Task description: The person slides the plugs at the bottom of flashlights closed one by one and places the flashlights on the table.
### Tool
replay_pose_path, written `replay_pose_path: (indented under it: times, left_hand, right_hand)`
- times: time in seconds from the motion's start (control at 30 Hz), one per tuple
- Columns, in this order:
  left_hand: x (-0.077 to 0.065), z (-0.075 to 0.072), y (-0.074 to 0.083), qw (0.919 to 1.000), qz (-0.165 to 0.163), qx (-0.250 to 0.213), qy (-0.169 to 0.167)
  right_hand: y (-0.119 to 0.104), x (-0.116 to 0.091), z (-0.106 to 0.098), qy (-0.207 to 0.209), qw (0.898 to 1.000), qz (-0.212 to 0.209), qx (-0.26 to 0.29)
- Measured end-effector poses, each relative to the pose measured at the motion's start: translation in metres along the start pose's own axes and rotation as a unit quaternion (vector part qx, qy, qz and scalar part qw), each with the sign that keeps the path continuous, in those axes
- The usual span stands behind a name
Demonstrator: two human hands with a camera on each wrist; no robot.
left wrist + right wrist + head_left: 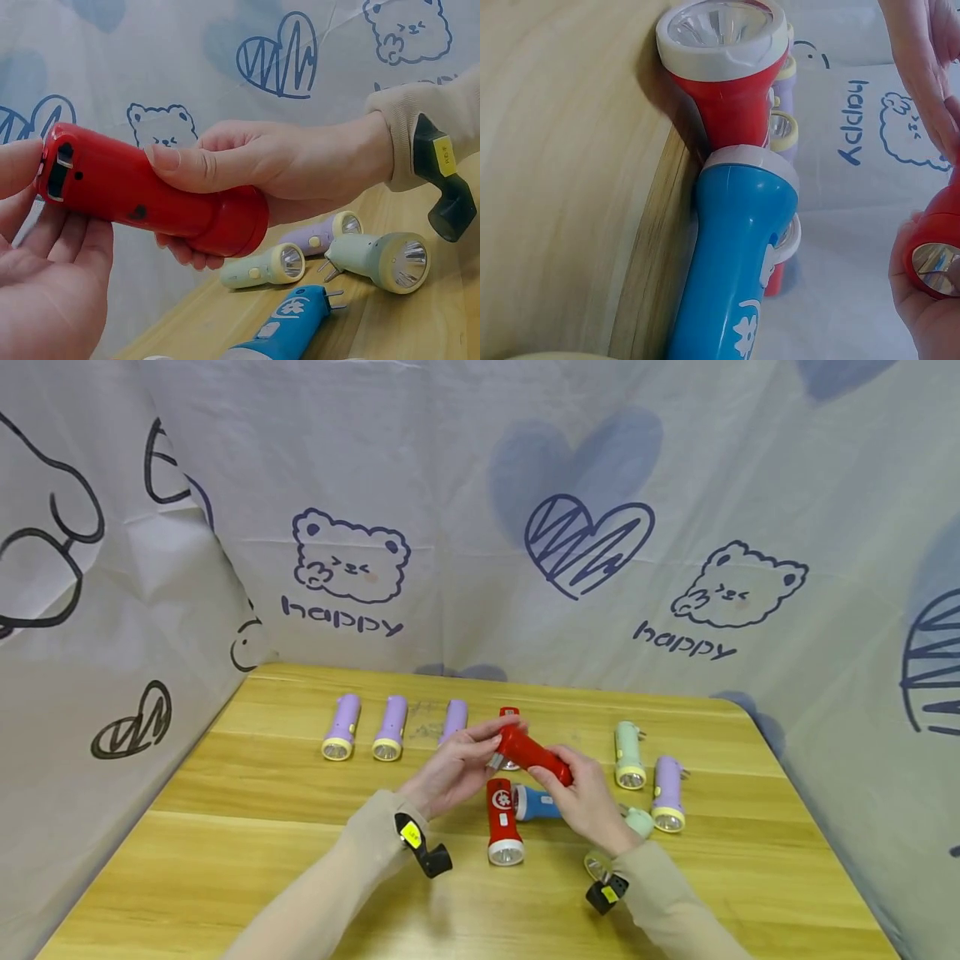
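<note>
I watch the right hand (pixel 592 797) grip the tilted red flashlight (pixel 531 754) by its head (pixel 236 223), left hand (pixel 452 774) pinching its tail (pixel 88 161).

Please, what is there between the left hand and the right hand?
A red flashlight spans the gap from the left hand to the right hand, as the head view shows.

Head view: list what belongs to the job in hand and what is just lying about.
Apparently in the job: held red flashlight, left hand, right hand.
Apparently just lying on the table: blue flashlight, two other red flashlights, four purple flashlights, two green flashlights.
</note>
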State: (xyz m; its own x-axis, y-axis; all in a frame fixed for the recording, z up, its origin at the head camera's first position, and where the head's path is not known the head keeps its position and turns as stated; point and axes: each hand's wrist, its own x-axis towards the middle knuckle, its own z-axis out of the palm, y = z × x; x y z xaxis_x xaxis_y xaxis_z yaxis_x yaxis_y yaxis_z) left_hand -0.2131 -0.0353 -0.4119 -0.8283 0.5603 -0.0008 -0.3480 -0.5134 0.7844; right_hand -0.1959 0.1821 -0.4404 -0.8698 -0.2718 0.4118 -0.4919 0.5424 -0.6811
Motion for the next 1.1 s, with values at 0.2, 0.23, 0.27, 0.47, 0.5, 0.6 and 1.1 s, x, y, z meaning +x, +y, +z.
replay_pose_path:
  times: [0.2, 0.23, 0.27, 0.47, 0.5, 0.6, 1.1]
  left_hand:
    - [-0.001, 0.000, -0.003, 0.9993, 0.005, -0.034, -0.013]
    - [-0.001, 0.000, -0.003, 0.9991, 0.005, -0.041, -0.012]
    - [-0.001, 0.000, -0.004, 0.9988, 0.005, -0.047, -0.010]
    - [-0.001, 0.000, -0.005, 0.9986, 0.000, -0.052, 0.004]
    - [-0.001, 0.000, -0.005, 0.9987, -0.002, -0.051, 0.004]
    - [0.000, 0.000, -0.006, 0.9988, -0.008, -0.048, 0.005]
    - [0.005, -0.002, -0.014, 0.9970, -0.023, 0.017, 0.072]
  right_hand:
    - [0.000, 0.000, 0.000, 0.007, 1.000, -0.019, -0.006]
    - [0.000, 0.000, 0.000, 0.008, 1.000, -0.021, -0.006]
    - [0.001, 0.000, 0.000, 0.006, 1.000, -0.021, -0.004]
    - [0.002, -0.001, 0.001, 0.000, 1.000, -0.024, 0.008]
    - [0.003, -0.001, 0.001, -0.001, 1.000, -0.023, 0.008]
    - [0.004, -0.003, 0.001, -0.003, 1.000, -0.016, 0.005]
    - [0.007, -0.010, 0.008, -0.018, 0.999, -0.024, -0.014]
